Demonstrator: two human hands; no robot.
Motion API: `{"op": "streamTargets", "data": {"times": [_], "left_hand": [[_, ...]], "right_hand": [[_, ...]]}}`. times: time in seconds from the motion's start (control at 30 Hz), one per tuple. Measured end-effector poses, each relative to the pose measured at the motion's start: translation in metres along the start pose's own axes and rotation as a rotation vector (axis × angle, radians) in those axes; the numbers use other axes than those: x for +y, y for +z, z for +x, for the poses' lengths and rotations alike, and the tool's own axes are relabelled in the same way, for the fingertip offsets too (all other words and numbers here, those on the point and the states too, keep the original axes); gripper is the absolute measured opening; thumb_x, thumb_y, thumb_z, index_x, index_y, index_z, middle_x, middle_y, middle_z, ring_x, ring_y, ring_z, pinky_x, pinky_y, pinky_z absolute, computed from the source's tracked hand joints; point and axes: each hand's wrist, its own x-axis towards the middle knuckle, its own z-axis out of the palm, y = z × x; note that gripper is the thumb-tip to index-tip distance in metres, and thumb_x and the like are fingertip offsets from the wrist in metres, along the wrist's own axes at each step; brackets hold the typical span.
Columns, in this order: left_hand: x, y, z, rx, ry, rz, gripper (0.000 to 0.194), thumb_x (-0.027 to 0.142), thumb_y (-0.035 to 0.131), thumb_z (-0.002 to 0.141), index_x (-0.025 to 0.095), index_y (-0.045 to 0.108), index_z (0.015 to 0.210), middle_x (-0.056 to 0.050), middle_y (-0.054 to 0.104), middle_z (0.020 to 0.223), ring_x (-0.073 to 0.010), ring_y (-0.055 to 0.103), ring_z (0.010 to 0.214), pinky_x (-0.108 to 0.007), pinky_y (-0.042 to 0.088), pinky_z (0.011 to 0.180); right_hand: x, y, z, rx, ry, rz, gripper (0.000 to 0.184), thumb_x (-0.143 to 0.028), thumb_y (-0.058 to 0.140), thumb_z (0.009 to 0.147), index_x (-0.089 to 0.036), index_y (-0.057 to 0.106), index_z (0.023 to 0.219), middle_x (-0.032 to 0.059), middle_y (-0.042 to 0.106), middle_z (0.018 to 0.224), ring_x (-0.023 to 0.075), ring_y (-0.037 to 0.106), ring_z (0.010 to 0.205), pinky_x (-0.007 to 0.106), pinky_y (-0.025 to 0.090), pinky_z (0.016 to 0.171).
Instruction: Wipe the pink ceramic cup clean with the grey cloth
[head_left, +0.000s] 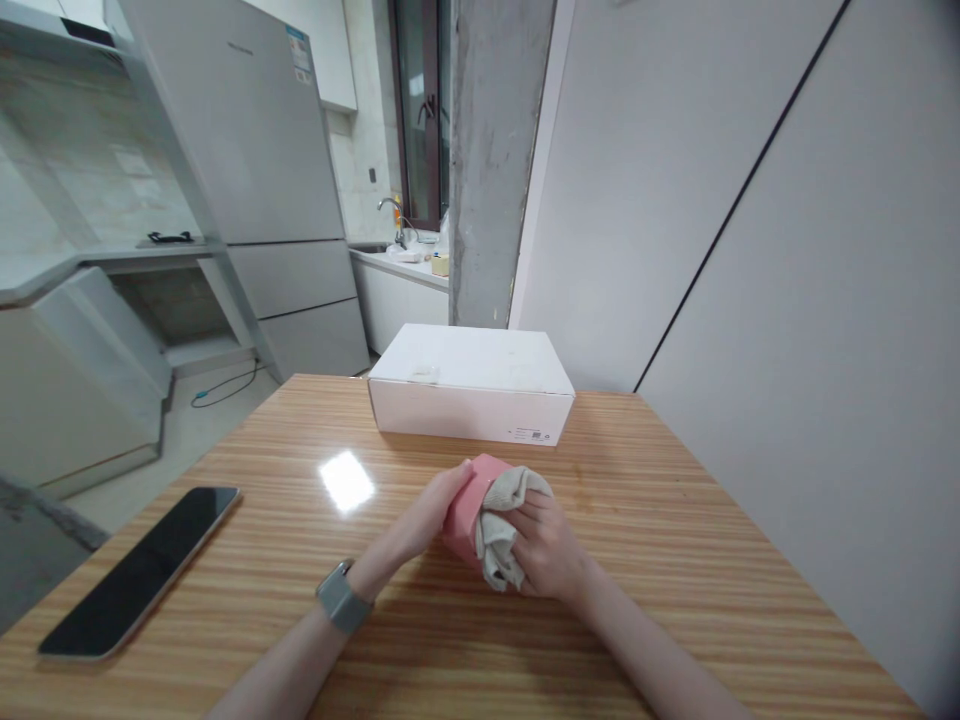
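Head view: pink container [465, 512] is at the table's [660, 580] middle, near side of the white box [472, 410]. Left hand [429, 512] clamps its left side, some fingers hidden from me. Right hand [546, 552], fingers curled together, grips bunched grey cloth [496, 545] against it. Watch on left wrist.

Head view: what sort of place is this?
Probably a home, at a wood-grain table next to a kitchen: a tall fridge stands at the left, and a faucet rises over a sink by the window.
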Motion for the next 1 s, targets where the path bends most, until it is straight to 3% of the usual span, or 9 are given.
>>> {"op": "streamTargets", "data": {"times": [0.13,0.3,0.43,0.5,0.6,0.73,0.83,1.0], "left_hand": [[0.000,0.007,-0.002,0.021,0.045,0.035,0.044,0.054,0.055,0.082,0.013,0.069,0.091,-0.007,0.070,0.104,-0.0250,0.054,0.108,-0.037,0.033,0.101],[-0.003,0.011,-0.007,-0.136,0.012,-0.171,0.038,0.044,0.053,0.087,0.019,0.064,0.114,-0.006,0.063,0.122,-0.0219,0.051,0.116,-0.035,0.032,0.103],[-0.006,0.012,-0.006,-0.241,-0.038,-0.336,0.041,0.034,0.055,0.088,0.021,0.055,0.126,-0.009,0.062,0.123,-0.0198,0.056,0.107,-0.032,0.039,0.093],[-0.005,0.011,-0.004,-0.217,-0.063,-0.398,0.038,0.031,0.058,0.085,0.017,0.059,0.120,-0.010,0.065,0.115,-0.0194,0.059,0.098,-0.030,0.041,0.086],[-0.004,0.011,0.000,-0.113,-0.085,-0.496,0.028,0.037,0.056,0.083,0.013,0.068,0.095,-0.007,0.070,0.095,-0.0181,0.061,0.084,-0.028,0.043,0.080],[-0.005,0.013,0.003,-0.015,-0.094,-0.432,0.037,0.050,0.055,0.081,0.014,0.067,0.077,-0.003,0.068,0.073,-0.0167,0.061,0.071,-0.027,0.044,0.075],[-0.006,0.014,0.004,-0.015,-0.103,-0.346,0.040,0.052,0.059,0.077,0.013,0.068,0.076,-0.005,0.070,0.075,-0.0202,0.062,0.080,-0.029,0.043,0.081],[-0.003,0.011,0.000,-0.062,-0.090,-0.302,0.042,0.052,0.059,0.079,0.014,0.070,0.094,-0.007,0.072,0.095,-0.0242,0.058,0.104,-0.033,0.038,0.095]], "right_hand": [[0.009,0.000,-0.007,-0.005,0.125,0.065,0.018,-0.024,0.040,0.081,-0.018,0.056,0.086,0.0111,0.067,0.079,0.0236,0.061,0.077,0.039,0.048,0.073],[0.015,-0.002,-0.014,0.055,0.238,0.087,0.018,-0.022,0.040,0.079,-0.020,0.056,0.087,0.0097,0.067,0.083,0.0249,0.062,0.082,0.041,0.048,0.075],[0.018,-0.004,-0.017,0.034,0.219,0.009,0.024,-0.022,0.043,0.077,-0.018,0.057,0.096,0.0116,0.068,0.091,0.0272,0.063,0.092,0.044,0.048,0.080],[0.017,-0.005,-0.016,0.030,0.159,-0.053,0.027,-0.022,0.043,0.076,-0.016,0.058,0.098,0.0129,0.069,0.092,0.0272,0.064,0.089,0.044,0.049,0.080],[0.012,-0.003,-0.011,0.019,0.036,-0.112,0.027,-0.021,0.041,0.079,-0.014,0.059,0.098,0.0138,0.070,0.087,0.0256,0.066,0.081,0.042,0.050,0.077],[0.003,0.000,-0.003,0.019,-0.076,-0.105,0.030,-0.018,0.038,0.082,-0.011,0.060,0.101,0.0126,0.070,0.079,0.0234,0.065,0.072,0.039,0.051,0.071],[0.001,0.002,-0.001,0.026,-0.096,-0.086,0.032,-0.016,0.035,0.083,-0.010,0.060,0.103,0.0122,0.070,0.077,0.0223,0.064,0.069,0.037,0.051,0.068],[0.006,-0.001,-0.005,0.011,-0.032,-0.052,0.029,-0.021,0.038,0.082,-0.011,0.060,0.100,0.0131,0.069,0.080,0.0237,0.064,0.072,0.039,0.050,0.071]]}}
